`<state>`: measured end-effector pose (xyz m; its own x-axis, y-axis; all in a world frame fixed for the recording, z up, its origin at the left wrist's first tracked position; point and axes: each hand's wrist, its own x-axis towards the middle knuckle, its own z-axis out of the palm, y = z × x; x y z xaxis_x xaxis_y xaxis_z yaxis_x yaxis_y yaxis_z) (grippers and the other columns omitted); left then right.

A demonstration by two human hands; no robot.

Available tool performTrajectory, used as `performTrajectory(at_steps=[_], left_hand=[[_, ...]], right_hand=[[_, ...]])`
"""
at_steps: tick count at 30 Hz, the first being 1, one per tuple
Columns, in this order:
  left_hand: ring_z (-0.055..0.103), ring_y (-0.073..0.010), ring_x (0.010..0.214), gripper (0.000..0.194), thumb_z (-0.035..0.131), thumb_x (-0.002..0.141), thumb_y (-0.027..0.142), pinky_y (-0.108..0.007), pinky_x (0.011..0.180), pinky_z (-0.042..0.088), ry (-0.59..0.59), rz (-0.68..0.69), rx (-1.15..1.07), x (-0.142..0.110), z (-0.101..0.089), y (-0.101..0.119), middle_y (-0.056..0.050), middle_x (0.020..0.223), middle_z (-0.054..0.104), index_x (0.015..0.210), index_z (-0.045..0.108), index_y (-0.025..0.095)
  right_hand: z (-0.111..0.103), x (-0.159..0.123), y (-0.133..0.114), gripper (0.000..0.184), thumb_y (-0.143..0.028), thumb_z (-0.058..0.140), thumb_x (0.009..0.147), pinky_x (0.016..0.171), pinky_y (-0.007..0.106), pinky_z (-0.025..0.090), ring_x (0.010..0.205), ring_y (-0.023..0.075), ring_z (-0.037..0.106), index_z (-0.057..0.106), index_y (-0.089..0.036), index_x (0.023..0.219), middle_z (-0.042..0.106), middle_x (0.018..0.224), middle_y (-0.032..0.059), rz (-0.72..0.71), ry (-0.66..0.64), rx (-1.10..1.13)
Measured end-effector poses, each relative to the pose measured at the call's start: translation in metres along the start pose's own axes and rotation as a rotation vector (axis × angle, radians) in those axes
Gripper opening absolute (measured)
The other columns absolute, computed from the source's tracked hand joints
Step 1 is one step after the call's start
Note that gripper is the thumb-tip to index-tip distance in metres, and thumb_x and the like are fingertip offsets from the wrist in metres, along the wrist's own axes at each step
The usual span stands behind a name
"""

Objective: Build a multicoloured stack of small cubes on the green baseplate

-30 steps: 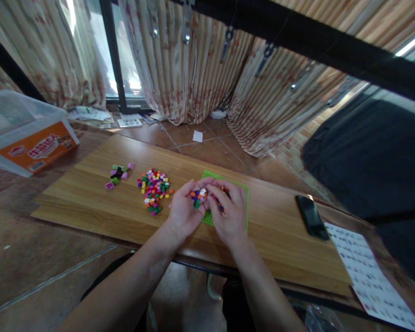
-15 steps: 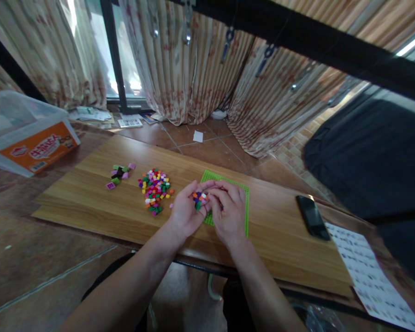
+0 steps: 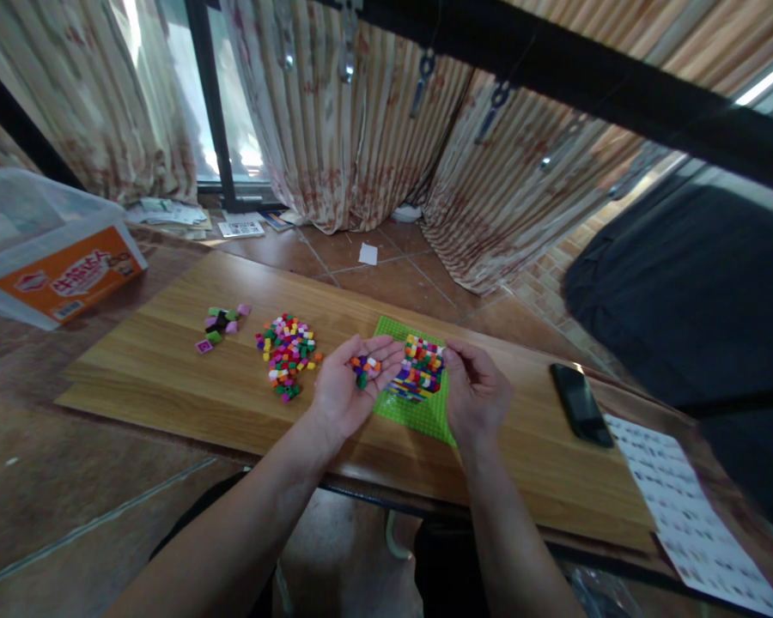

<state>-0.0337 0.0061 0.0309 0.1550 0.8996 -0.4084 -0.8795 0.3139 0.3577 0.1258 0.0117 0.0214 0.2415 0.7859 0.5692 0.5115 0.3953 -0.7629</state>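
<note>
My left hand [image 3: 343, 386] is palm up, cupping several small building bricks [image 3: 366, 369] in orange, purple, white and green. Its fingertips reach the left side of a multicoloured brick structure [image 3: 422, 369], which stands on a green studded baseplate [image 3: 418, 416]. At the structure's upper right corner, the thumb and index finger of my right hand [image 3: 478, 390] are pinched together. Whatever may sit in that pinch is too small and covered to make out. Left of my hands lies a pile of mixed small bricks [image 3: 289, 348].
Farther left is a smaller group of pink, green and black bricks [image 3: 220, 323]. A clear plastic box [image 3: 45, 257] with an orange label stands beyond the board's left end. A black phone [image 3: 581, 403] rests on the wooden board [image 3: 521, 429] at right, near a printed sheet [image 3: 683, 498].
My right hand has moved right, from the left palm to the structure's corner. The brick structure, covered before, now shows. The left hand has shifted slightly left, still with bricks.
</note>
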Motion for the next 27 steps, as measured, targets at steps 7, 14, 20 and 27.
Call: performTrajectory(at_steps=[7,14,20,27], left_hand=[[0.066,-0.0148,0.064,0.032,0.043,0.091,0.025,-0.025,0.064,0.057,0.029,-0.001,-0.015,0.002,-0.002,-0.001,-0.013,0.073,0.069,0.082,0.068,0.006],[0.063,-0.0135,0.061,0.032,0.043,0.091,0.023,-0.025,0.063,0.057,0.054,0.011,-0.024,0.003,-0.003,0.000,-0.012,0.069,0.067,0.079,0.067,0.007],[0.063,-0.0131,0.061,0.034,0.042,0.091,0.024,-0.023,0.061,0.055,0.056,0.013,-0.012,0.002,-0.004,0.001,-0.012,0.070,0.067,0.077,0.067,0.007],[0.063,-0.0129,0.061,0.035,0.042,0.092,0.024,-0.023,0.061,0.054,0.059,0.018,-0.010,0.001,-0.003,0.001,-0.012,0.070,0.067,0.076,0.067,0.006]], right_hand=[[-0.007,0.003,0.008,0.015,-0.032,0.061,0.085,0.068,0.030,0.052,0.069,0.0166,0.066,0.071,-0.020,0.082,0.073,0.078,0.0018,-0.074,-0.114,-0.170],[-0.001,0.002,0.007,0.013,-0.029,0.058,0.089,0.074,0.033,0.049,0.077,0.0183,0.064,0.069,-0.023,0.084,0.072,0.082,0.0026,-0.299,-0.175,-0.289],[0.006,0.004,0.004,0.011,-0.025,0.059,0.089,0.079,0.035,0.046,0.080,0.0182,0.060,0.068,-0.023,0.083,0.073,0.083,0.0024,-0.431,-0.198,-0.343],[0.008,0.003,0.005,0.011,-0.022,0.060,0.088,0.080,0.035,0.045,0.082,0.0178,0.060,0.070,-0.025,0.084,0.073,0.085,0.0011,-0.409,-0.180,-0.282]])
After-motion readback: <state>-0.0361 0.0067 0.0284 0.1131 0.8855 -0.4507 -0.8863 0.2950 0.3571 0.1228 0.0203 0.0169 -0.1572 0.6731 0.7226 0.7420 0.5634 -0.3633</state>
